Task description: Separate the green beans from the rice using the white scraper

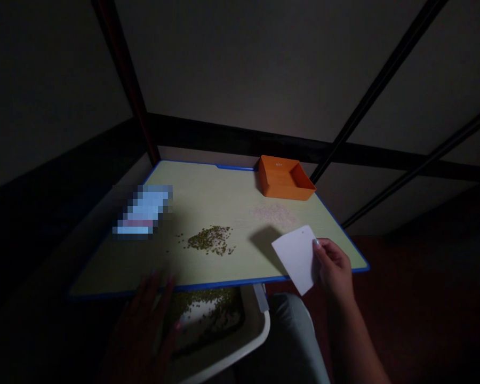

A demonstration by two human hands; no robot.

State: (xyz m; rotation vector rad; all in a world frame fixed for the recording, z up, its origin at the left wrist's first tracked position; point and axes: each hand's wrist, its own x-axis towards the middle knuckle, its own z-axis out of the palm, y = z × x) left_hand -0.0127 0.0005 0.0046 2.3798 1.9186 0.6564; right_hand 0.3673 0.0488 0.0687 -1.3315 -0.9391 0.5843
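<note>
My right hand [336, 264] pinches a white card [296, 256] between thumb and fingers, tilted above the front right of the board. Behind the card lies a thin spread of pale grains [274, 214], kind too small to tell. A loose heap of small green beans [210, 240] lies mid-board, several strayed to its left. My left hand [144, 325], dim in shadow, has its fingers apart at the board's front edge, beside a white tub [260, 328]. More small green beans [202, 296] are in the tub, partly hidden under the board.
The pale board [124, 272] has a blue rim. At its back right stands an orange open box [284, 184]. A pixelated bright rectangle [144, 212] lies on the left. Panelled walls close in behind; my leg [296, 336] is under the front edge.
</note>
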